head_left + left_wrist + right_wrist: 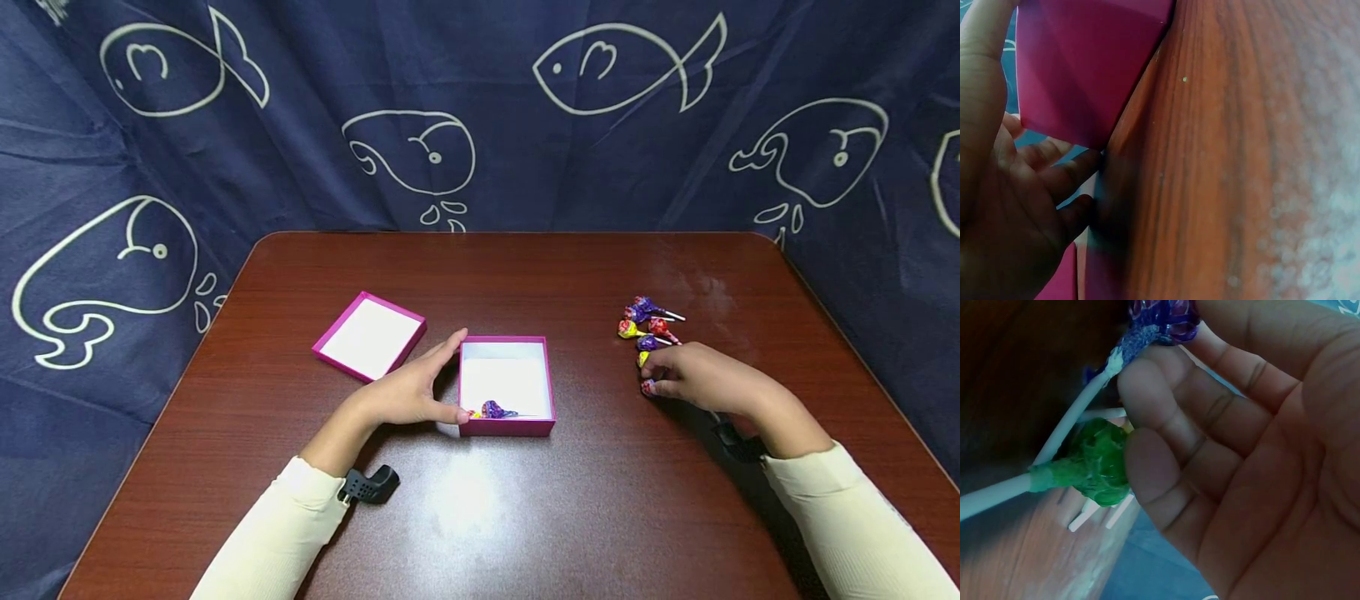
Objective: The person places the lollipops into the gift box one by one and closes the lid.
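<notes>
My left hand (420,387) grips the left side of a pink square box (510,427), thumb at the front corner and fingers at the back one. Inside, along the front wall, lie a purple lollipop (492,409) and a yellow-red one (474,414) partly behind the thumb. To the right, my right hand (701,379) pinches a purple lollipop (1166,322) by its wrapped head, its white stick hanging away from the fingers. A green lollipop (1100,462) is right at another fingertip in the right wrist view; the hand hides it in the head view.
Several more lollipops, among them a yellow one (627,329) and a red one (659,326), lie just beyond the right hand. The box's pink lid (367,337), white inside up, lies left of the box. A dark blue cloth (480,75) hangs behind the brown table (555,275).
</notes>
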The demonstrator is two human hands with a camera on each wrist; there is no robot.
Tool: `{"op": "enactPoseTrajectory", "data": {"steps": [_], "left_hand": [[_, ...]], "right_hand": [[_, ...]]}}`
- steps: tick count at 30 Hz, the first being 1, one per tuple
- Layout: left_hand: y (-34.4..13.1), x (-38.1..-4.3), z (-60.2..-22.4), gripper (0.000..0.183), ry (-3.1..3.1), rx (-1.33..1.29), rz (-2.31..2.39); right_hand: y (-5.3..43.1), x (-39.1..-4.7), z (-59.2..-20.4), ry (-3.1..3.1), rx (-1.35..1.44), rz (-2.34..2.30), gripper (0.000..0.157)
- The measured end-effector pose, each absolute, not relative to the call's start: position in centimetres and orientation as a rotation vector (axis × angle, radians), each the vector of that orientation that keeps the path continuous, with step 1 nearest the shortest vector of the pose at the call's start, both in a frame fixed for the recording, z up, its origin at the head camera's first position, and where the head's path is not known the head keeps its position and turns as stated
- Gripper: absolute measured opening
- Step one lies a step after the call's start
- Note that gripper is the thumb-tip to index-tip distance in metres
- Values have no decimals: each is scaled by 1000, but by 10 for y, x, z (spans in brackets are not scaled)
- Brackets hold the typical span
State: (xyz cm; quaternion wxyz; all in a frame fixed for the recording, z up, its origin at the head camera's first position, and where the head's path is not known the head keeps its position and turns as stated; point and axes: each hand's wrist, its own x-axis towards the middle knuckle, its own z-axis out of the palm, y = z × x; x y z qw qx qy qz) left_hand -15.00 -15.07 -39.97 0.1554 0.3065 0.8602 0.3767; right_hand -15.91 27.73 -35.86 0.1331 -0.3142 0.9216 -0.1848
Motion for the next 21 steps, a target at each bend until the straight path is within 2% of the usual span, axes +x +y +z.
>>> {"op": "enactPoseTrajectory", "data": {"steps": [21], "left_hand": [[-150, -150, -399, 117, 2466, 876, 1086]], "right_hand": [[282, -159, -362, 2618, -932, -609, 6]]}}
